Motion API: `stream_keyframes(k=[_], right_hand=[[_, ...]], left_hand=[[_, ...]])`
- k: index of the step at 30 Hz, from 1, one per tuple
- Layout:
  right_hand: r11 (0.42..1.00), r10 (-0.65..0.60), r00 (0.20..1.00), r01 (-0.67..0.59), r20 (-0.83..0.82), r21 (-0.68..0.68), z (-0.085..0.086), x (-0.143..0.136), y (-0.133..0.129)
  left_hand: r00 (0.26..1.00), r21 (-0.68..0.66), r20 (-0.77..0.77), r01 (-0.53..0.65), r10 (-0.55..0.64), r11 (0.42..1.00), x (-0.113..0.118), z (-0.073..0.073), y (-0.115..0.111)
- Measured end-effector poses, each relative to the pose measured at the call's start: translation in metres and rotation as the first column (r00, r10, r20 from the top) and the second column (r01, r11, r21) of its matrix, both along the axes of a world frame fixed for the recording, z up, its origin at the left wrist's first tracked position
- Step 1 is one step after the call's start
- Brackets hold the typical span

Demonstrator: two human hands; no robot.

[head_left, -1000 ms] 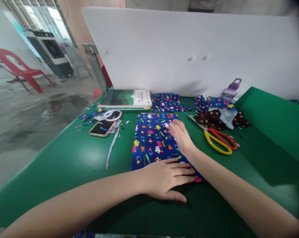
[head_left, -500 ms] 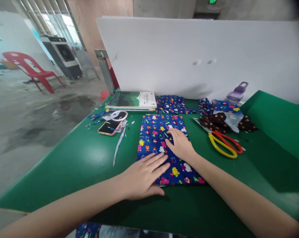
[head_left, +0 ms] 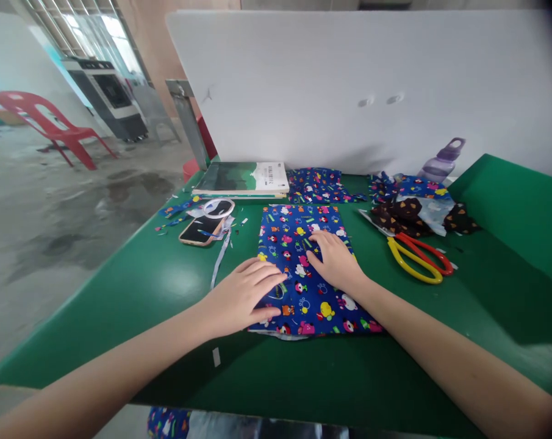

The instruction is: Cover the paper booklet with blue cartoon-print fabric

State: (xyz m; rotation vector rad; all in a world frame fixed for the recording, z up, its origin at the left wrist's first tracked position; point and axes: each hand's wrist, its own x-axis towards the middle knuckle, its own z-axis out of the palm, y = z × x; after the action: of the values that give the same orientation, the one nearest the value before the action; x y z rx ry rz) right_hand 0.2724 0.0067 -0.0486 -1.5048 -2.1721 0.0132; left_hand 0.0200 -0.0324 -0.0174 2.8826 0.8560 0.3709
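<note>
White board [head_left: 330, 79] backs a green desk [head_left: 133, 286], where patterned blue cloth [head_left: 312, 305] lies spread mid-desk, mostly flattened, though a pale underlayer [head_left: 287, 336] pokes out at its near edge. The left hand [head_left: 241, 294] and right hand [head_left: 336, 261] rest open on its sides, gripping nothing. Scissors [head_left: 415, 259], phone [head_left: 200, 232] and scraps [head_left: 397, 216] lie around, none covering it.
</note>
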Motion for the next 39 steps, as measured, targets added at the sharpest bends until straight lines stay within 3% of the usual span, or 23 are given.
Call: stream_keyframes(k=[4, 7, 13, 15, 19, 24, 28, 32, 34, 36, 39], right_hand=[[1.000, 0.006, 1.000, -0.006, 0.010, 0.001, 0.001, 0.001, 0.000], [1.000, 0.013, 1.000, -0.013, 0.014, -0.001, 0.000, 0.001, 0.000], [1.000, 0.013, 0.999, -0.013, 0.035, 0.008, -0.001, 0.001, 0.001], [1.000, 0.014, 0.999, -0.014, 0.045, 0.009, -0.002, 0.001, 0.001], [1.000, 0.022, 0.999, -0.022, 0.040, 0.015, -0.002, 0.002, 0.001], [1.000, 0.018, 0.999, -0.019, 0.045, 0.009, -0.003, 0.002, 0.002], [1.000, 0.020, 0.998, -0.020, 0.060, 0.005, -0.003, 0.002, 0.002], [1.000, 0.022, 0.997, -0.023, 0.071, 0.009, -0.003, 0.002, 0.002], [1.000, 0.020, 0.996, -0.022, 0.084, 0.012, -0.003, 0.002, 0.001], [1.000, 0.017, 0.996, -0.019, 0.092, 0.018, -0.003, 0.002, 0.001], [0.999, 0.015, 0.995, -0.017, 0.095, 0.027, -0.004, 0.002, 0.002]], left_hand=[[0.996, -0.082, 0.094, 0.007, 0.001, 0.997, 0.009, -0.007, 0.007], [0.988, -0.072, 0.148, -0.023, 0.034, 0.997, 0.004, -0.007, 0.016], [0.885, 0.086, 0.372, -0.334, 0.281, 0.939, -0.021, 0.002, 0.034], [0.903, 0.050, 0.355, -0.279, 0.244, 0.959, -0.020, 0.000, 0.034], [0.978, -0.087, 0.202, -0.027, 0.044, 0.996, -0.001, -0.006, 0.025], [0.989, -0.164, 0.148, 0.041, -0.017, 0.986, 0.012, -0.008, 0.021], [0.962, -0.005, 0.241, -0.129, 0.127, 0.992, -0.002, -0.008, 0.031], [0.874, 0.176, 0.361, -0.406, 0.324, 0.897, -0.024, -0.006, 0.046], [0.855, 0.236, 0.381, -0.459, 0.353, 0.857, -0.030, -0.005, 0.050], [0.878, 0.243, 0.360, -0.415, 0.316, 0.877, -0.028, -0.004, 0.048], [0.957, 0.139, 0.245, -0.195, 0.157, 0.971, -0.012, -0.003, 0.033]])
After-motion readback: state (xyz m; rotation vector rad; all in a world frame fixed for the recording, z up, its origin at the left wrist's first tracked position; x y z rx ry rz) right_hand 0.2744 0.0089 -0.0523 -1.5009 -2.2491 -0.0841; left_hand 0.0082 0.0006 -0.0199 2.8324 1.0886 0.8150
